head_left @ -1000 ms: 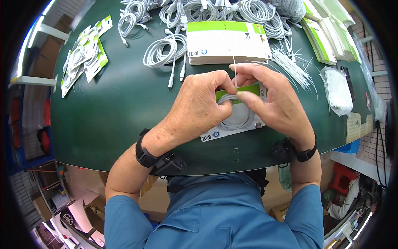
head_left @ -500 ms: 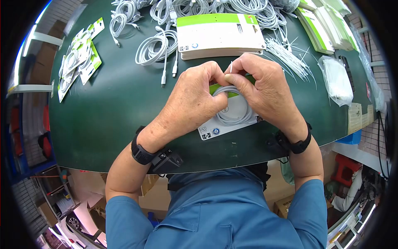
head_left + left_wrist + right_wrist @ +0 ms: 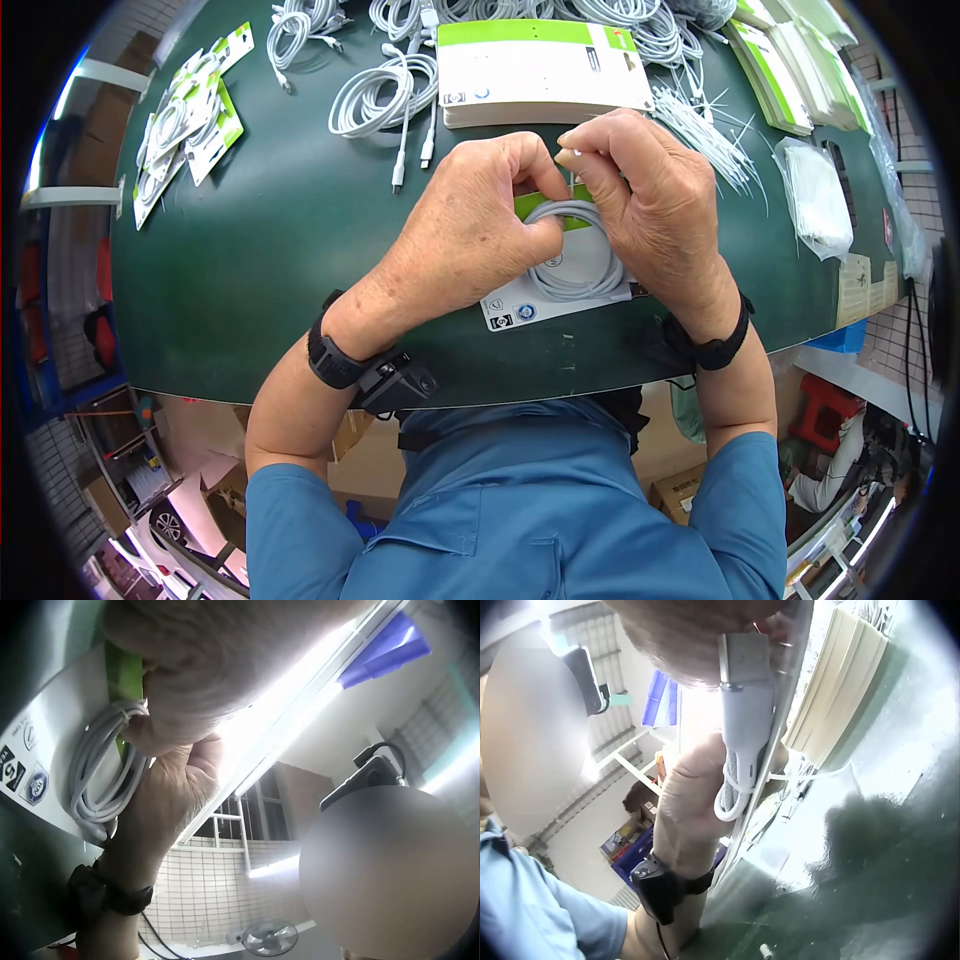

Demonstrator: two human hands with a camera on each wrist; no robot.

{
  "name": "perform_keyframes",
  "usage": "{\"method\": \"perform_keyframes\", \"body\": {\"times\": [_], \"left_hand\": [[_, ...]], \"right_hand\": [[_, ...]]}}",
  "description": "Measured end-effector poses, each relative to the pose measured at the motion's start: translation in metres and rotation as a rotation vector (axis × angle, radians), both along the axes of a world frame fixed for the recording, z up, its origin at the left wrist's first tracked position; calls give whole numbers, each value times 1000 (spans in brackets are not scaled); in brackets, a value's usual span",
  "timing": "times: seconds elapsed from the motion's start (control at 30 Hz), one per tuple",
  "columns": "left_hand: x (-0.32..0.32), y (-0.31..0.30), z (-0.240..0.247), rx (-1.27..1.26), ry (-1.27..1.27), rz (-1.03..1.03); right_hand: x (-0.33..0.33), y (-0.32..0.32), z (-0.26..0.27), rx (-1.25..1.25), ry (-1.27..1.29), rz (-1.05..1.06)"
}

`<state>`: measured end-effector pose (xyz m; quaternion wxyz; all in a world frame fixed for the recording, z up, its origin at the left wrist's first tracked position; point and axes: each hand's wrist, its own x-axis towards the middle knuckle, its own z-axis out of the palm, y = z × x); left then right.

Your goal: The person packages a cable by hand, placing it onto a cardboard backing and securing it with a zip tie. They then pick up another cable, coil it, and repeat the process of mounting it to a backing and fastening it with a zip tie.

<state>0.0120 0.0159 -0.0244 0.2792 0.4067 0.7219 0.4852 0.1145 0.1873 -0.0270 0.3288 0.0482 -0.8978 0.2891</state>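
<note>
A coiled white USB cable [image 3: 575, 285] lies on a white and green packaging card [image 3: 520, 305], just above the table. My left hand [image 3: 470, 220] grips the coil and card at the upper left, its thumb over the coil. My right hand [image 3: 660, 195] pinches a thin white cable tie [image 3: 572, 178] above the card's top edge, mostly hidden by the fingers. In the right wrist view the tie [image 3: 810, 777] runs by a cable loop below the USB plug [image 3: 744, 664]. The left wrist view shows the coil [image 3: 94, 776] flat against the card.
A stack of cards [image 3: 540, 75] stands behind the hands, with loose cable ties [image 3: 705, 135] to its right. Coiled cables [image 3: 385, 100] lie back left, and finished-looking carded cables [image 3: 185, 120] at far left. More card stacks [image 3: 790, 75] and a bag [image 3: 815, 200] are at right.
The tie stood upright between my hands; now my right fingertips pinch it. The right hand has lifted slightly from the card, while the left keeps its grip.
</note>
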Motion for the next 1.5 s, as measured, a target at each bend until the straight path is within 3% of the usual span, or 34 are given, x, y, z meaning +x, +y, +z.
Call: {"method": "perform_keyframes", "body": {"times": [0.57, 0.77, 0.97, 1.07, 1.2, 1.33, 1.43, 1.5], "left_hand": [[4, 2, 0, -22, 17, -18], [3, 1, 0, -13, 4, -24], [1, -1, -4, 38, -51, -2], [1, 0, -3, 56, -86, 21], [-2, -2, 3, 9, -114, -32], [-4, -3, -4, 41, -47, -31], [-5, -3, -1, 28, -18, -22], [-5, -3, 0, 32, 9, -12]], "right_hand": [[-2, 2, -6, 33, 63, -30], [0, 3, -5, -191, -7, 46], [3, 9, 12, -13, -12, 124], [12, 5, 24, -39, -76, 134], [25, 5, 35, -306, -365, 273], [27, 12, 33, -417, -396, 434], [30, 14, 47, -580, -593, 434], [32, 14, 46, -655, -589, 418]]}}
